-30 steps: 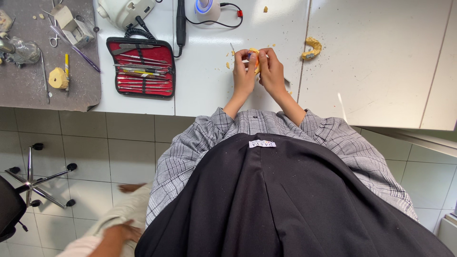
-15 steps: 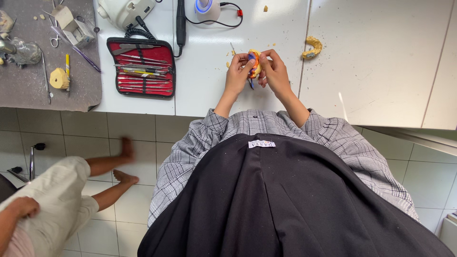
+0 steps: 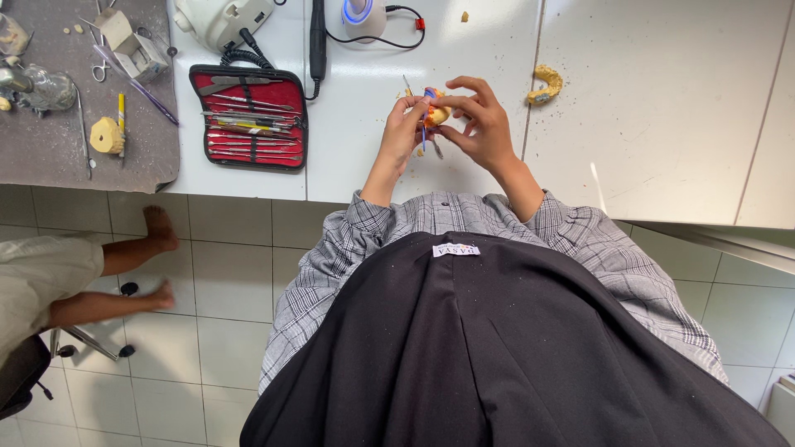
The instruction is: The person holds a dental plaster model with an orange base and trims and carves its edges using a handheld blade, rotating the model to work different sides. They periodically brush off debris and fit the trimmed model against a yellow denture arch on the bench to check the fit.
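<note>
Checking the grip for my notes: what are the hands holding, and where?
Left hand cups the small yellow-orange model from its side; right hand pinches a thin blue-handled tool near its upper end.

On the bench [image 3: 662, 124], our left hand [image 3: 402, 132] and right hand [image 3: 480, 124] meet around a small model [image 3: 436, 114]. Left of them lies an open tool case [image 3: 248, 118]; right, a plaster cast [image 3: 545, 84]; behind, a handpiece [image 3: 317, 37].
</note>
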The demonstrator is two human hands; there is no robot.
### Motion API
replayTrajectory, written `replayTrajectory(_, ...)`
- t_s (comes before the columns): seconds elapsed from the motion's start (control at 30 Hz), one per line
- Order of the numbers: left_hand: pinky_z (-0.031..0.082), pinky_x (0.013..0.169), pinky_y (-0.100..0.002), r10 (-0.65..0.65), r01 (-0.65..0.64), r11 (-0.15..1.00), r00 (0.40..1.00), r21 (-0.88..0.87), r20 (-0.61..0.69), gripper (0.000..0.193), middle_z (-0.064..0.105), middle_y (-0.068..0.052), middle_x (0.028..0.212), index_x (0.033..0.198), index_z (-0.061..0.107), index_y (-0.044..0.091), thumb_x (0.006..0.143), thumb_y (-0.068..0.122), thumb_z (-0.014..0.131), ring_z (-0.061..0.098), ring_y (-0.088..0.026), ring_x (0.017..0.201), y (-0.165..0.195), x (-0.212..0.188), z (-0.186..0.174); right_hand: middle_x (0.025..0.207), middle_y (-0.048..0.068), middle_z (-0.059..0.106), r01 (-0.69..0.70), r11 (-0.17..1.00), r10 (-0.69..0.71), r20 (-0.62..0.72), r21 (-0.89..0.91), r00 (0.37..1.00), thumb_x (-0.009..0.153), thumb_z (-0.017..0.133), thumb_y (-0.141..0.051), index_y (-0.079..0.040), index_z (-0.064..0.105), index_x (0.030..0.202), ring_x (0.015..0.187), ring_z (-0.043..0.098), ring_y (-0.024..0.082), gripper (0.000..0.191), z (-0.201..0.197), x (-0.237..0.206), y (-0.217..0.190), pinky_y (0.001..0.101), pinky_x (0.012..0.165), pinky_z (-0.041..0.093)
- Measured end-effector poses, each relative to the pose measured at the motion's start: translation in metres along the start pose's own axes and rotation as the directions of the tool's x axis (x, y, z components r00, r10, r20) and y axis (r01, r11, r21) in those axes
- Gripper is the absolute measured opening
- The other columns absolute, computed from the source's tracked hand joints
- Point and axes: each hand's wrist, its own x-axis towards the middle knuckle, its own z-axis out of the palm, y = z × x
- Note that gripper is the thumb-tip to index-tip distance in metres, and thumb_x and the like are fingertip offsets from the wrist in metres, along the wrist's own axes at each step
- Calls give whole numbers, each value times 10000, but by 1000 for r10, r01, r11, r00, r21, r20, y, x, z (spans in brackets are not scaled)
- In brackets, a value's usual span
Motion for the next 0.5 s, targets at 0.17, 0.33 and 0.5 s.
replayTrajectory(0.17,539,671,-298,7,-3,991,999,132,-31,489,674,-65,921,1231,548,92,1023,523,445,636,-137,800,4,-7,0,1096,58,729,-174,979,178,-33,102,983,846,934,-129,-81,716,1174,921,722,123,397,5,-2,11,218,673,606)
replayTrajectory(0.33,525,883,-385,732,-631,358,647,688,212,488,621,-152,1076,1267,476,53,1127,521,467,616,-266,977,-3,-16,21,1068,52,726,-338,893,365,-39,295,930,942,816,-136,-15,729,1142,923,710,99,249,16,-10,25,222,618,618)
replayTrajectory(0.5,527,693,-369,654,-522,615,756,591,-13,412,614,-90,817,1127,428,73,1113,481,374,646,-214,717,-6,-7,41,1066,37,718,-361,768,405,35,529,914,1047,700,-182,1,673,1179,902,675,72,227,31,-12,29,188,611,541)
